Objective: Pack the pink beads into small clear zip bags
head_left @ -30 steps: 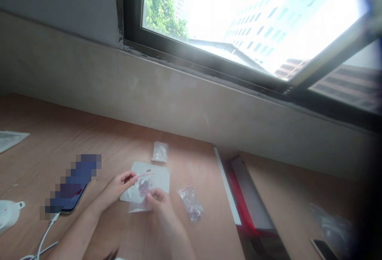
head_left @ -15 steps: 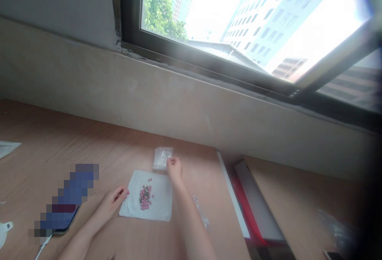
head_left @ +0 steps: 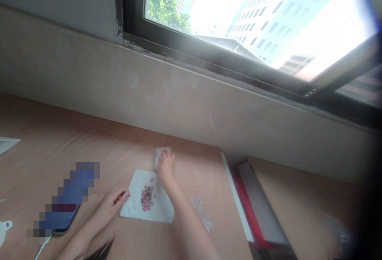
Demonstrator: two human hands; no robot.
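Observation:
A white square sheet (head_left: 161,210), cloth or paper, lies on the wooden table with a small heap of pink beads (head_left: 146,202) on it. Some dark green bits lie among the beads. At the sheet's left edge is my left hand (head_left: 117,197), its fingers curled in and the fingertips touching the edge. What those fingers hold, if anything, is hidden. Just beyond the sheet's far edge, my right hand (head_left: 166,166) bends its fingers over a small clear plastic bag (head_left: 158,154). The hand covers most of the bag, so its contents do not show.
A blurred-out phone (head_left: 70,200) with a white cable (head_left: 43,248) lies on the left. Right of my forearm is another clear plastic bag (head_left: 201,212). Further right, a red strip (head_left: 250,212) sits in a gap between tabletops. A wall and window rise behind.
My right hand has shifted slightly left, from the plastic bag's right edge to over it, and now hides more of it. My left hand stays at the sheet's edge. The camera view has tilted slightly.

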